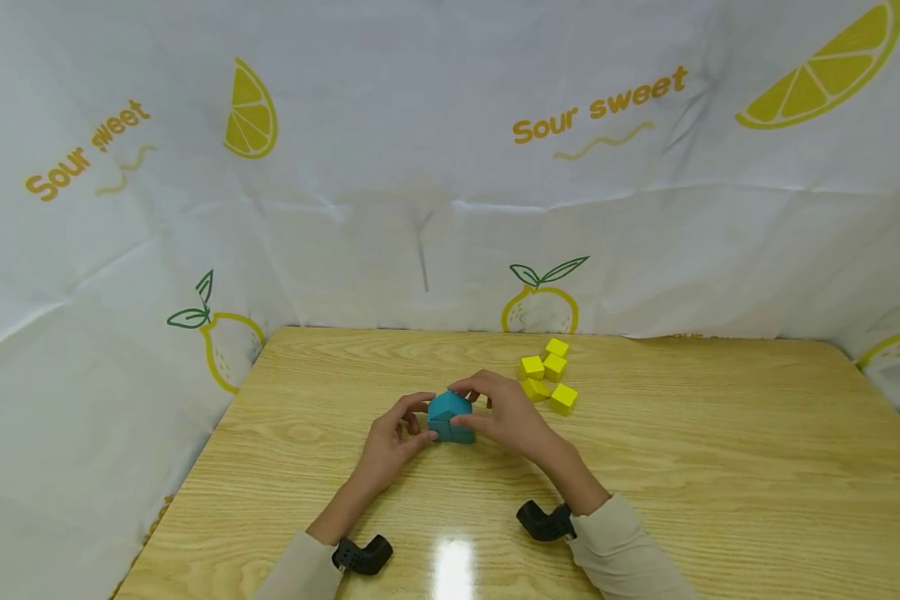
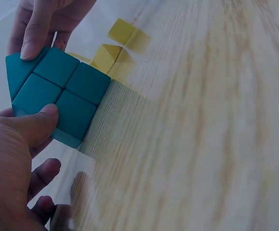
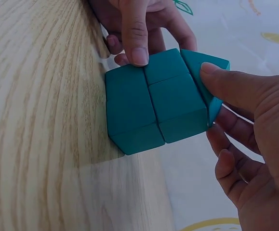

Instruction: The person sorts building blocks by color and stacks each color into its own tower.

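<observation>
A stack of teal wooden blocks point(image 1: 441, 429) stands on the table, its square faces lined up in two layers. On top lies a teal triangular block point(image 3: 200, 57), like a roof. My left hand point(image 1: 386, 442) holds the stack from the left, its thumb against a front face of the blocks point(image 2: 78, 114). From the right, my right hand point(image 1: 506, 412) pinches the triangular block between thumb and fingers. Its thumb lies on the triangle's front face in the right wrist view. The back of the stack is hidden in the head view.
Several yellow blocks point(image 1: 564, 399) lie in a loose group behind and right of the stack. The wooden table point(image 1: 720, 450) runs back to a white cloth point(image 1: 390, 250) printed with lemons. Black wrist mounts point(image 1: 546, 522) sit on both forearms.
</observation>
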### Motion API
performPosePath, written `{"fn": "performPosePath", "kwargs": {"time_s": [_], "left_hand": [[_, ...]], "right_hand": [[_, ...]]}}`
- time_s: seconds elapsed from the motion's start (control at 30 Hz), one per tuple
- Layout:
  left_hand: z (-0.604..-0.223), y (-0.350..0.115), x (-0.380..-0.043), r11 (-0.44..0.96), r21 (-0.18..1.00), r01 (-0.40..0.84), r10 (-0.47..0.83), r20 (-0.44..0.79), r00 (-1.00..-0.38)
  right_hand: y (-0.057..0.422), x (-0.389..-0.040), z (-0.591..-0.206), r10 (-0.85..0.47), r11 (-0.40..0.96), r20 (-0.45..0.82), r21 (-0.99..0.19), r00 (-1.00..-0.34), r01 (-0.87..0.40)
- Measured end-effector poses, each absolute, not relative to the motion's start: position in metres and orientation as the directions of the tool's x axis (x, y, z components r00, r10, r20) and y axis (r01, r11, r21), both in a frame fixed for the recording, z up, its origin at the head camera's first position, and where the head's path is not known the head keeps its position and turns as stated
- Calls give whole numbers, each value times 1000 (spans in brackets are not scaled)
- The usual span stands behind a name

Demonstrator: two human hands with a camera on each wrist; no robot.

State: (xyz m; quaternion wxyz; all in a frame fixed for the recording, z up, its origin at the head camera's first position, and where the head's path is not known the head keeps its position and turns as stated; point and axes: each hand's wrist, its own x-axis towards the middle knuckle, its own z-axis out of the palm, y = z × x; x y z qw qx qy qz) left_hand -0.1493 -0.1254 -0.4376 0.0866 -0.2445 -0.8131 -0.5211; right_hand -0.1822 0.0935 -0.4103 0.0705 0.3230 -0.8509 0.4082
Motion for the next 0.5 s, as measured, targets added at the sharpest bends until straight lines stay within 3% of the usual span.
{"fn": "performPosePath", "kwargs": {"time_s": [0.5], "left_hand": [[-440,-126,-150,341,803,489,299,400,-866]], "right_hand": [[93,-181,-411,-499,469,373,-643,-782,-606]]}}
